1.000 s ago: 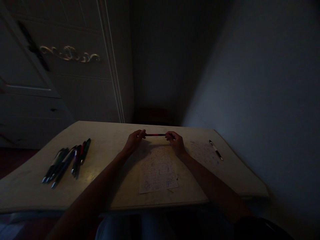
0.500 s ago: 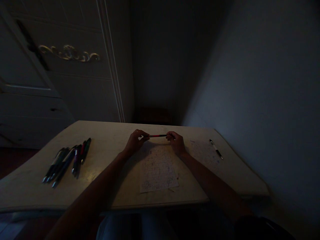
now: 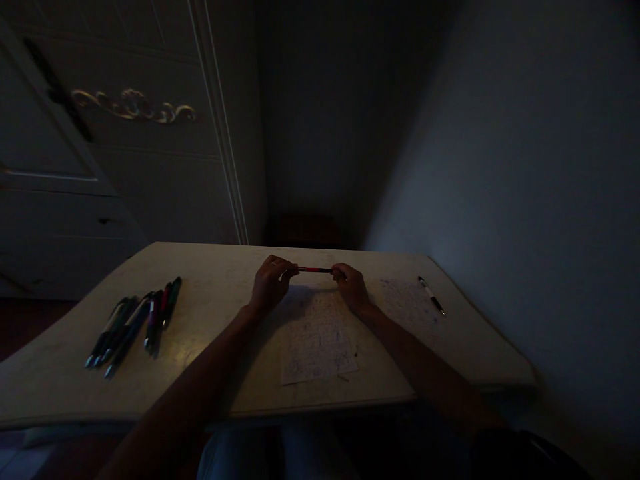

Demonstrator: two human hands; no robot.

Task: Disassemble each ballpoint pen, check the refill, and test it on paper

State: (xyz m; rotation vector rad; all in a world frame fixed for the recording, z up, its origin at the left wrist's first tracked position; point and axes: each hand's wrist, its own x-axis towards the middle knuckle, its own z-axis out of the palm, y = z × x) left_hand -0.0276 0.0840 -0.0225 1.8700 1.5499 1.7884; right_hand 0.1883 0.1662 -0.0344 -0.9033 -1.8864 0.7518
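As both hands share it, the held pen (image 3: 316, 270): directly between the two sets of fingers, bridging the gap from one fingertip pinch to the other.
Long axis: across the person's front, left to right, close to level, in line with both pinches.
Left hand (image 3: 270, 285): fingers closed on the pen's left end, covering it.
Right hand (image 3: 352, 287): fingers curled and closed on the opposite end, covering that too.
Nearer hand: neither; each touches its own end, with the red stretch bare between them and black toward the right fingers.
Tip: hidden, so I cannot tell which hand has the writing end.
Height: apparently off the table (image 3: 215, 287), judging by the shadow beneath.
Written sheet (image 3: 320, 347): below the fingers, on the side toward the body.
Pen cluster (image 3: 154, 320): well left of the left fingers, somewhat nearer the body.
Lone pen (image 3: 431, 296): well right of the right fingers, lying slantwise by a second sheet (image 3: 406, 300).
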